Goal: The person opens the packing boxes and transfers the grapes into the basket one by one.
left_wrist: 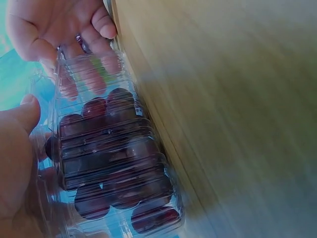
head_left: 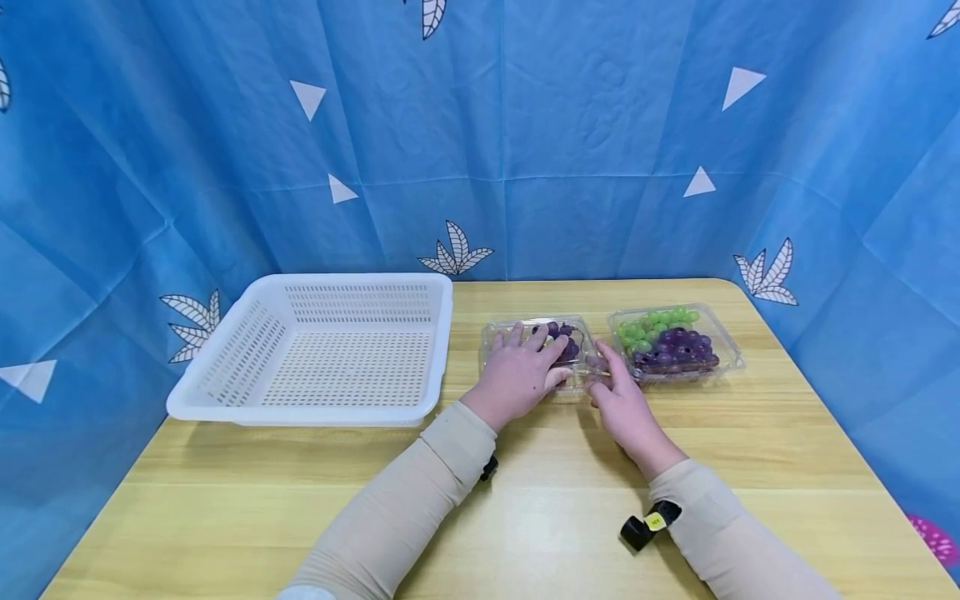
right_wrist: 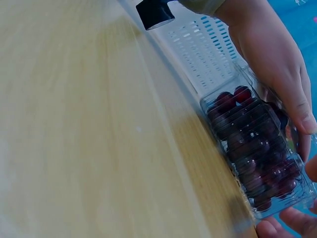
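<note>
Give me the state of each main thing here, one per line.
White basket: upright, open-topped.
Left container: holding dark grapes; lid closure unclear.
Right container: holding green grapes and purple grapes; lid closure unclear.
Left hand: fingers spread on the left container.
Right hand: thumb and fingers at the left container's right end.
Blue curtain: hanging, creased.

Room along tabletop [head_left: 810, 467] R edge; white basket [head_left: 307, 414] blks far L corner — slim gap to L grape box [head_left: 588, 337]; R hand [head_left: 622, 404] plugs slot betw. that + R grape box [head_left: 720, 337].
</note>
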Demonstrator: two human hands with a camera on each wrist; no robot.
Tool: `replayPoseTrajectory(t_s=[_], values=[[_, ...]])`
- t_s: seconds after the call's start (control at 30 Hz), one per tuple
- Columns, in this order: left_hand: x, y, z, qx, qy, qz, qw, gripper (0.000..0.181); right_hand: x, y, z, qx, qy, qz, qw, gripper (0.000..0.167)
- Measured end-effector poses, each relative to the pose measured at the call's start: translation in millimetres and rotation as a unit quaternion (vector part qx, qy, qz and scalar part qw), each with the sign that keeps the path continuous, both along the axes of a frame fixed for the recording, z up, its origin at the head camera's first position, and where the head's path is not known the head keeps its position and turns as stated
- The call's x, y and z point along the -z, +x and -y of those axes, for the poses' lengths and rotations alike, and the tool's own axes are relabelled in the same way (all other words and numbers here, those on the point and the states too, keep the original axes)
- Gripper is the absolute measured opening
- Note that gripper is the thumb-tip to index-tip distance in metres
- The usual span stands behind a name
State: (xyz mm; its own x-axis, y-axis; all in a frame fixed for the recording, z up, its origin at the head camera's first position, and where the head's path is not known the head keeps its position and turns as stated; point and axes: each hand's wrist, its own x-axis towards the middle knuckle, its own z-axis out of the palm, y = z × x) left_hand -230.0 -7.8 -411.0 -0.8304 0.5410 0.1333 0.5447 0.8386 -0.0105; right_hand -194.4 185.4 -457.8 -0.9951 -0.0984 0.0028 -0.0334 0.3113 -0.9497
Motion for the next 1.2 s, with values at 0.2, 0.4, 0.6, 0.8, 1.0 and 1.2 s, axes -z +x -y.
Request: replayPoseTrajectory(t_s=[0.2,0.4,0.6,0.8,1.0,1.2], values=[[2.3,0.7,1.7,0.003,-0.001,-0.007,1.0,0.063,1.4,1.1,1.0,0.006,0.008,-0.004,0.9999,0.068],[-0.3,2.8,2.2,0.0,-0.011,0.001,0.9999,0.068,2.0,2.6,-0.1,-0.001,0.008,-0.014,0.9999,0.066],[0.6,2.9,2.1,-0.002,-0.025,-0.011,0.9996,0.072,4.4,1.5,-2.4,-0.007,0.02,-0.019,0.9996,0.071],[0.6,3.4,2.7,0.001,-0.031,-0.023,0.9993,0.075,4.5,0.2,-3.6,0.002,0.049,-0.012,0.9987,0.071],[0.0,3.2,4.4,-0.001,-0.033,-0.012,0.9994,0.076,2.8,1.0,-3.0,0.005,0.053,-0.006,0.9986,0.071],[1.1,4.6,7.7,-0.007,-0.027,-0.011,0.9996,0.078,3.6,0.2,-2.6,0.008,0.048,-0.002,0.9988,0.072]])
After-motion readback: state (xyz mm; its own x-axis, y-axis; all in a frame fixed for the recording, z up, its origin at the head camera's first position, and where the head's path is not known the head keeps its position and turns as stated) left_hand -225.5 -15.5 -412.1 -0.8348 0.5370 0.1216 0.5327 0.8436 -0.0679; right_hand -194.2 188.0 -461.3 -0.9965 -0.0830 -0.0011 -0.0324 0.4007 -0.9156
